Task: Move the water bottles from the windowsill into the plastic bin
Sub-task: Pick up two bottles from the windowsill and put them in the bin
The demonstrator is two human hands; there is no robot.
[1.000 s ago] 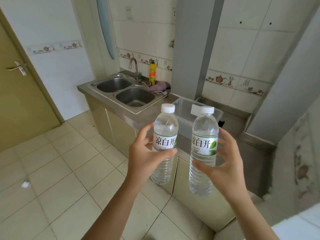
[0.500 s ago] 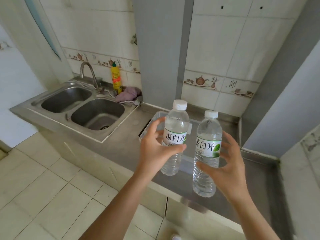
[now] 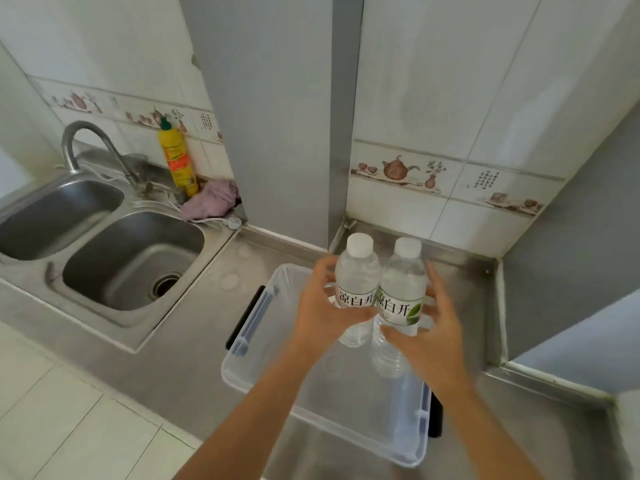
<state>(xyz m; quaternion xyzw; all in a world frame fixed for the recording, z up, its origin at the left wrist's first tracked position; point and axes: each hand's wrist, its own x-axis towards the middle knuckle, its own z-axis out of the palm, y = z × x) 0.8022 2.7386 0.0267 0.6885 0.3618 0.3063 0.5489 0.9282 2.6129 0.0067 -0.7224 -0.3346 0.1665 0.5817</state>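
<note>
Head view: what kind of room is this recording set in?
Most likely a small home kitchen: a stainless double sink with a curved tap, a steel counter bearing a clear plastic bin, and teapot-patterned wall tiles.

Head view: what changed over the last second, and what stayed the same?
Both hands carried their bottles from out in the room to above the clear plastic bin, and the bottles closed together. Unchanged: left hand grips one water bottle, right hand the other, both upright and capped.
</note>
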